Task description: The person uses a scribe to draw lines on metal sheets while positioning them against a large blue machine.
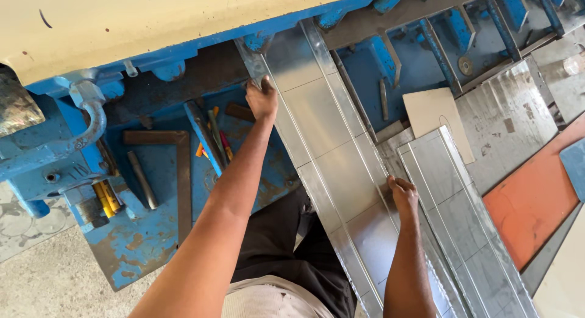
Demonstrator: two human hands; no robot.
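The long metal sheet [332, 153] is gripped by the left hand [262, 98] at its far edge and the right hand [403, 193] nearer, and is best kept level and square to the blue machine [140, 245].

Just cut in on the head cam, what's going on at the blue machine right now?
A person holds a long folded sheet-metal channel that runs up into the blue machine. The left hand grips its far left edge near the machine; the right hand holds its right flange closer in. A second channel lies alongside to the right.
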